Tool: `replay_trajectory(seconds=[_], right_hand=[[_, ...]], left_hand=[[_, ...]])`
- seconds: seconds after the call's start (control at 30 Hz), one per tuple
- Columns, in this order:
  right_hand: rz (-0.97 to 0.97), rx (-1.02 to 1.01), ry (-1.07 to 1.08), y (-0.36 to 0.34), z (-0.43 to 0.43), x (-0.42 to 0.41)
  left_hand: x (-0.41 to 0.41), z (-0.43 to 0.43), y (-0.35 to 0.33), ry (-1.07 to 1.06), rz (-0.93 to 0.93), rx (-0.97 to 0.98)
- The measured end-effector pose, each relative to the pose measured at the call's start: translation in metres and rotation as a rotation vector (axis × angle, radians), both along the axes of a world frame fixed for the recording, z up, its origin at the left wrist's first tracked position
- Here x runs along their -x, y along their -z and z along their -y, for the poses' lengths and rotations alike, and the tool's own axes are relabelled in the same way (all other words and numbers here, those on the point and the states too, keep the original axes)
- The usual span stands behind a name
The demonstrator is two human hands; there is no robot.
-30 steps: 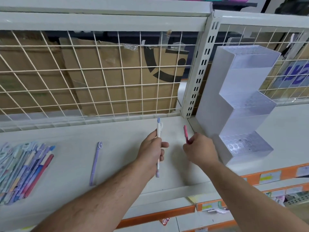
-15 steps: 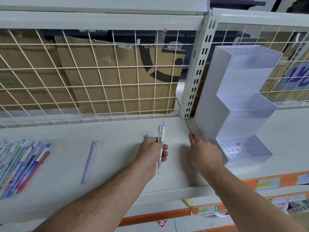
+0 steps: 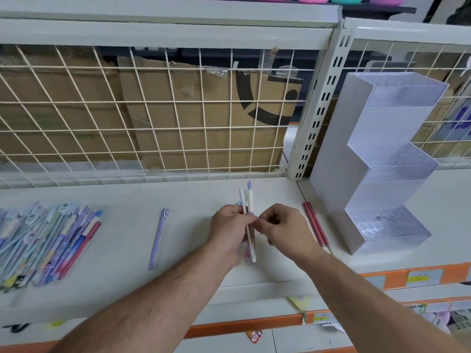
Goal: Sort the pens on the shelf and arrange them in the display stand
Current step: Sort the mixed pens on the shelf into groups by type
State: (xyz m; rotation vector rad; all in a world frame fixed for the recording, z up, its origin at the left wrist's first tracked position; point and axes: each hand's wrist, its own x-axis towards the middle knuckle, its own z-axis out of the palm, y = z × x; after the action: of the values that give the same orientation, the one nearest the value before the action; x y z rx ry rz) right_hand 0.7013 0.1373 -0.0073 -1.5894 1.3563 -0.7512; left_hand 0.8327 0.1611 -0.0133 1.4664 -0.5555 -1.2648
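**Small bunch of white pens in both hands, stand not yet filled**

The left hand is curled round a small bunch of white pens, held roughly upright just above the shelf, with the cap ends sticking out above the fist and the tips showing below it. The right hand has its fingers curled too, and its fingertips pinch at the same bunch about halfway along. How many pens are in the bunch is hard to tell: two for certain, perhaps three.

The pens are slim, pale sticks, and one has a small blue ornament on top. They look light and stiff with smooth barrels, so they are likely to slip against each other when held as a bunch. The middle of the barrel seems the safest place to hold one, with the topper left alone since it may be delicate.

Two red pens lie side by side on the shelf just beside the display stand, a frosted, stepped stand with rows of round holes in each step. No pens show in the holes. A single purple pen lies by itself to the left of the hands, and a mixed pile of pens sits well apart at the far left. Behind the shelf is a wire grid backed by cardboard.
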Motion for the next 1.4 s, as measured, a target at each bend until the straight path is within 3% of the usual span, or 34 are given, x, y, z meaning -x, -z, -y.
replay_trajectory(seconds=[0.3,0.57,0.7,1.0,1.2,1.3,1.4], right_hand=[[-0.019,-0.067,-0.013,0.005,-0.017,-0.050],[-0.559,0.081,0.050,0.026,-0.012,-0.069],[-0.718,0.168,0.079,0.035,-0.014,-0.072],[-0.743,0.114,0.084,0.032,-0.013,-0.079],[-0.710,0.216,0.076,0.026,-0.020,-0.087],[-0.654,0.274,0.056,0.021,-0.023,-0.104],[-0.612,0.322,0.026,0.020,-0.029,-0.124]], left_hand=[[-0.049,-0.022,0.002,0.018,-0.056,-0.006],[-0.088,-0.026,0.015,0.000,-0.015,-0.058],[-0.097,-0.025,0.020,0.029,-0.008,-0.063],[-0.105,-0.026,0.022,0.042,0.025,-0.062],[-0.113,-0.033,0.017,0.041,0.093,-0.042],[-0.127,-0.041,0.014,0.023,0.209,-0.054],[-0.154,-0.047,0.016,-0.026,0.488,-0.086]])
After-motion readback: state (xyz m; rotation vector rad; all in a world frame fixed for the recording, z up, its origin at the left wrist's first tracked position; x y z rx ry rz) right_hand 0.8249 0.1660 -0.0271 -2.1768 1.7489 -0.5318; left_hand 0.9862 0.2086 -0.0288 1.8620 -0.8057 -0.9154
